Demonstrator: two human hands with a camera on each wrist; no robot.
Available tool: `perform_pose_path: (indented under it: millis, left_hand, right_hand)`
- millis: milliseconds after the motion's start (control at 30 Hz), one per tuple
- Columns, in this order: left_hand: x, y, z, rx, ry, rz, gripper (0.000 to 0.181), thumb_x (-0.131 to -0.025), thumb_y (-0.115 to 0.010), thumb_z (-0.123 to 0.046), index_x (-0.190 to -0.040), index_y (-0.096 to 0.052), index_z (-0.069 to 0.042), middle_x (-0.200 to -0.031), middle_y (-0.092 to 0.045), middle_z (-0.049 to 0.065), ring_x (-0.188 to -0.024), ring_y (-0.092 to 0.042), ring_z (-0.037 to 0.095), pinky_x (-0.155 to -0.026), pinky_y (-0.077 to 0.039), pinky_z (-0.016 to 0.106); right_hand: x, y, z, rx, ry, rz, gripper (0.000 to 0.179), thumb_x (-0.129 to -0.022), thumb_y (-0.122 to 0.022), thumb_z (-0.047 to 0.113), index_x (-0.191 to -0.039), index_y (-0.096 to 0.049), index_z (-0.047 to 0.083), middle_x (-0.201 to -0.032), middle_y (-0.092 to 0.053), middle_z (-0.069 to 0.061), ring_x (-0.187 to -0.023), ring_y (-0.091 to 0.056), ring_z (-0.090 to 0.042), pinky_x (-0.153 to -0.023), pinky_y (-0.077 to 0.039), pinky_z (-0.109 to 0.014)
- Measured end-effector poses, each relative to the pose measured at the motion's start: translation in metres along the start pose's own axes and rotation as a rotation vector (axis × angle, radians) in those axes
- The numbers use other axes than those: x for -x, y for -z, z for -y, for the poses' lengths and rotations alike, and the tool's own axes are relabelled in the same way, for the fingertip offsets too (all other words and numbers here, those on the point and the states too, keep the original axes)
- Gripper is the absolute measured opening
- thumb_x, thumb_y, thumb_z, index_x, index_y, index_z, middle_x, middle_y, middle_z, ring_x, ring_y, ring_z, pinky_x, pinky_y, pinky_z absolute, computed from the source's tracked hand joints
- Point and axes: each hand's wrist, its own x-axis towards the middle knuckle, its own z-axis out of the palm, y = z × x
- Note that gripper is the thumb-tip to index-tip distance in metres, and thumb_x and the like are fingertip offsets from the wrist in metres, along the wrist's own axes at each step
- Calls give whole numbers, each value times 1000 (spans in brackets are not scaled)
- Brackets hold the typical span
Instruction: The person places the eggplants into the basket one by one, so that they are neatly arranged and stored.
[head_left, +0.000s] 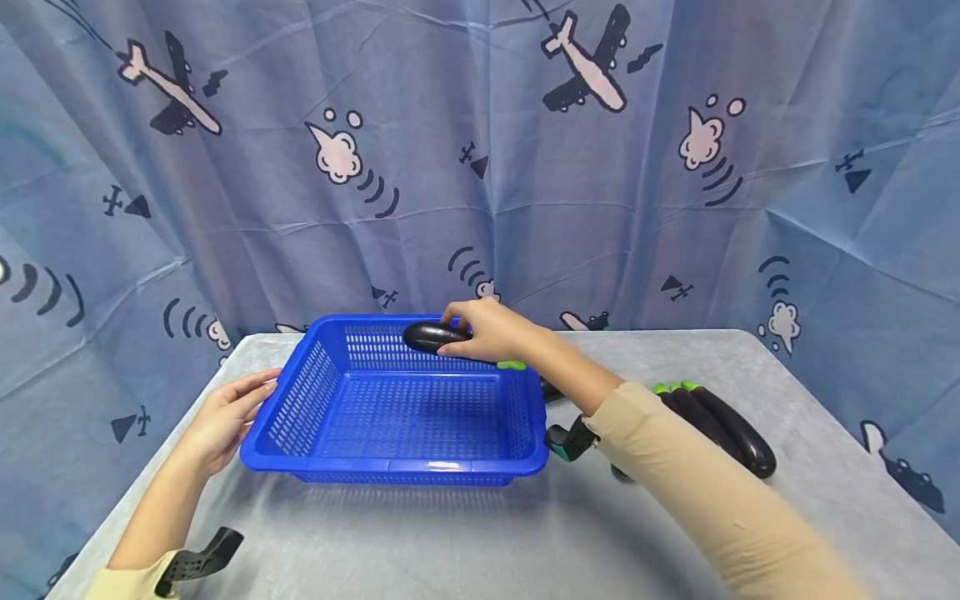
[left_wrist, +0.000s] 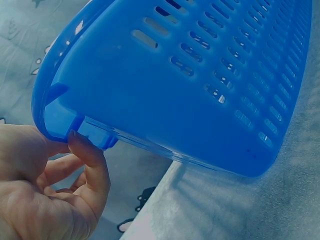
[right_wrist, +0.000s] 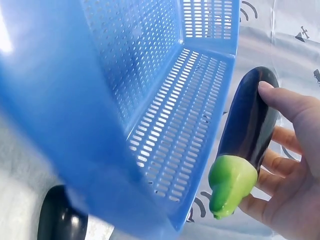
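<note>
A blue plastic basket (head_left: 405, 466) with slotted sides stands in the middle of the table in the head view. My left hand (head_left: 225, 412) grips its left rim; in the left wrist view the thumb (left_wrist: 87, 150) presses on the rim's edge. My right hand (head_left: 487, 329) holds a dark eggplant (head_left: 429, 337) above the basket's far right part. In the right wrist view the eggplant (right_wrist: 247, 117) lies between thumb and fingers, its green stem end (right_wrist: 232, 182) toward the wrist. No eggplant shows on the basket's visible floor.
Several eggplants (head_left: 731, 421) lie side by side at the table's right. Another dark eggplant (head_left: 551, 390) is partly hidden beside the basket's right wall, behind my right forearm. A patterned blue curtain (head_left: 487, 167) hangs behind the table (head_left: 420, 550).
</note>
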Motion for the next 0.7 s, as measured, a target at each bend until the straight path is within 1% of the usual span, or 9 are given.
perform_pose_path:
  millis: [100, 200, 267, 333, 367, 433, 467, 600, 700]
  left_hand:
    - [0, 0, 0, -11, 3, 1, 52, -113, -52, -24, -156, -42, 3, -100, -71, -19, -90, -73, 4, -78, -64, 27]
    - [-1, 0, 0, -18, 6, 1, 53, -113, -52, -24, -157, -41, 4, -100, -70, -19, -90, -73, 4, -78, -64, 26]
    - [-1, 0, 0, 4, 2, 5, 41, -113, -52, -23, -151, -53, -7, -100, -71, -19, -90, -73, 4, -77, -64, 26]
    - [-1, 1, 1, 31, -2, 9, 28, -113, -53, -22, -138, -64, -21, -100, -72, -18, -89, -73, 5, -76, -64, 26]
    - [-1, 1, 1, 46, -2, 10, 23, -112, -53, -21, -130, -67, -27, -100, -72, -17, -88, -73, 5, -75, -64, 26]
    - [0, 1, 1, 71, -4, 12, 21, -112, -54, -20, -115, -68, -35, -100, -73, -16, -87, -73, 6, -74, -64, 26]
    - [0, 1, 1, 69, -3, 11, 20, -112, -54, -21, -117, -68, -35, -100, -73, -16, -87, -73, 6, -74, -64, 26]
    - [1, 1, 0, 40, 1, 7, 23, -112, -55, -24, -133, -65, -24, -101, -72, -17, -88, -73, 5, -76, -64, 26]
    - [1, 1, -1, 34, 1, 7, 21, -112, -55, -25, -130, -65, -27, -101, -72, -18, -89, -74, 5, -77, -64, 26]
  right_hand:
    - [-5, -2, 1, -1, 7, 2, 48, -100, -75, 34, -136, -65, 4, -123, -75, -17, -113, -72, -29, -97, -59, -43]
    - [-9, -3, 2, -4, 20, 3, 47, -100, -75, 33, -135, -65, 4, -123, -75, -17, -114, -72, -29, -98, -59, -42]
    - [-13, -4, 4, -14, 24, 11, 47, -100, -75, 33, -135, -65, 4, -123, -75, -18, -114, -72, -29, -98, -59, -42]
    - [-16, -6, 5, -19, 32, 17, 47, -100, -75, 32, -135, -65, 3, -122, -75, -18, -113, -72, -29, -98, -59, -42]
    - [-18, -6, 6, -22, 33, 21, 47, -100, -75, 32, -135, -65, 3, -121, -75, -18, -112, -73, -28, -97, -59, -41]
    - [-22, -8, 8, -20, 33, 27, 46, -100, -75, 32, -135, -64, 3, -120, -75, -18, -110, -73, -27, -95, -59, -39]
    - [-24, -9, 8, -18, 30, 30, 46, -100, -75, 32, -135, -64, 3, -120, -75, -17, -109, -72, -27, -94, -59, -39]
    - [-32, -13, 11, -9, 26, 40, 46, -100, -75, 32, -136, -65, 4, -119, -75, -16, -106, -72, -25, -92, -59, -37]
    - [-38, -17, 14, -4, 25, 50, 46, -100, -75, 32, -136, -65, 5, -118, -75, -14, -104, -71, -23, -90, -58, -35]
